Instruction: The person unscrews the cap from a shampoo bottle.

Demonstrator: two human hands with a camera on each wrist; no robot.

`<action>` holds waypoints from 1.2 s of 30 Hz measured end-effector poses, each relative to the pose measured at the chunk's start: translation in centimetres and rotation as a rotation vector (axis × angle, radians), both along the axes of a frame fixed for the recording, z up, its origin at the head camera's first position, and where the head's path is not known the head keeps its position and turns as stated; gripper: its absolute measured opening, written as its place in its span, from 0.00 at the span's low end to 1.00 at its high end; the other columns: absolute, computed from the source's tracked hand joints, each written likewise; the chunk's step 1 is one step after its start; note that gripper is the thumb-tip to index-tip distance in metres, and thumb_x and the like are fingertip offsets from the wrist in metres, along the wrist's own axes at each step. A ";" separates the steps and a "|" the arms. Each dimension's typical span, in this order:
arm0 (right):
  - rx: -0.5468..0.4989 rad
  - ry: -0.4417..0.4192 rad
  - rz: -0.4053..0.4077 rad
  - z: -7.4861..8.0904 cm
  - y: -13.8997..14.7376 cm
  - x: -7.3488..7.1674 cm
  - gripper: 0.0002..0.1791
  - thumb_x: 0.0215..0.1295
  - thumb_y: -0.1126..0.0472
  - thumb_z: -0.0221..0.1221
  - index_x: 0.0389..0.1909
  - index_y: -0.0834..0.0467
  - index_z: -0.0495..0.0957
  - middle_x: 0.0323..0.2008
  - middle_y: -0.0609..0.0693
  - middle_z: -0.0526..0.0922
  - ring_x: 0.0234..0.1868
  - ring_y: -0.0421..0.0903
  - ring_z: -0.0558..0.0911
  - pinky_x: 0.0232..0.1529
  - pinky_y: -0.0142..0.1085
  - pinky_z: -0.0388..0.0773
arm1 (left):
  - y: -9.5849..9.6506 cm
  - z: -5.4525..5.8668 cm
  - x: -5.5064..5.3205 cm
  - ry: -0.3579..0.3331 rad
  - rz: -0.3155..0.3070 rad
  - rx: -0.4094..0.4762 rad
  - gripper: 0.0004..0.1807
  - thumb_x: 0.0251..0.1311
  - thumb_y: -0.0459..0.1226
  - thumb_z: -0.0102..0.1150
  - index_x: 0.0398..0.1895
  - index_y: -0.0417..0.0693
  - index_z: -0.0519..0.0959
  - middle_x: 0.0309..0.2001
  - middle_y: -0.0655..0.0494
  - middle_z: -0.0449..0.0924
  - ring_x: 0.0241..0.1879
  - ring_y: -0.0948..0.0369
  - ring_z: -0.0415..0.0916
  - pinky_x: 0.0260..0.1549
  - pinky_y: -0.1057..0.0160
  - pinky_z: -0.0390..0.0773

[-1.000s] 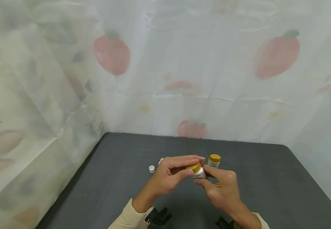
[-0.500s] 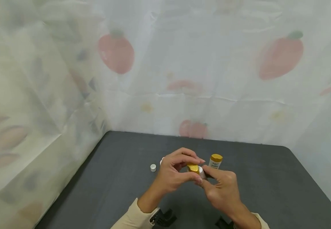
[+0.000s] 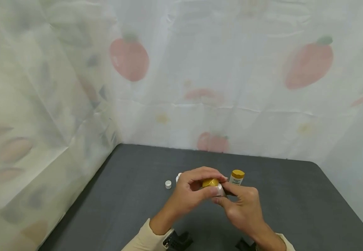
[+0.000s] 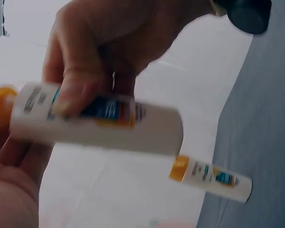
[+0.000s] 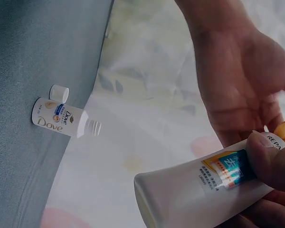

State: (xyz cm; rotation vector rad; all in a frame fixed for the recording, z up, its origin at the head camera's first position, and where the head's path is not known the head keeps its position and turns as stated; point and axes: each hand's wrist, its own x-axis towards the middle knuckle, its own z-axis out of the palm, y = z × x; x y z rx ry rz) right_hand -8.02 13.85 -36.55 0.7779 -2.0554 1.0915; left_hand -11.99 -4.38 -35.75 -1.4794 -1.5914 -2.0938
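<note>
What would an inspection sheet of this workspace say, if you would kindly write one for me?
Surface: dark grey table, rounded far corners.
Job's things: held bottle, white, tilted, raised above the table; yellow cap at its end, full seating unclear.
Clutter: uncapped Dove bottle, loose white cap beside it; standing yellow-capped bottle.
Grippers: left hand grips the yellow cap; right hand grips the held bottle.
Cables: nothing seen.
Surroundings: pale fruit-print sheeting behind and to the left.

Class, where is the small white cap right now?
In the head view, the small white cap sits on the dark table, left of the left hand, beside the open white bottle.
</note>
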 end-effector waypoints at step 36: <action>0.028 -0.051 -0.049 0.2 0.3 0.4 0.26 0.40 0.75 0.80 0.46 0.67 0.89 0.34 0.54 0.93 0.33 0.39 0.91 0.36 0.24 0.86 | -1.6 0.7 0.2 0.036 0.022 -0.150 0.18 0.72 0.27 0.60 0.61 0.27 0.77 0.58 0.29 0.76 0.60 0.50 0.81 0.61 0.52 0.83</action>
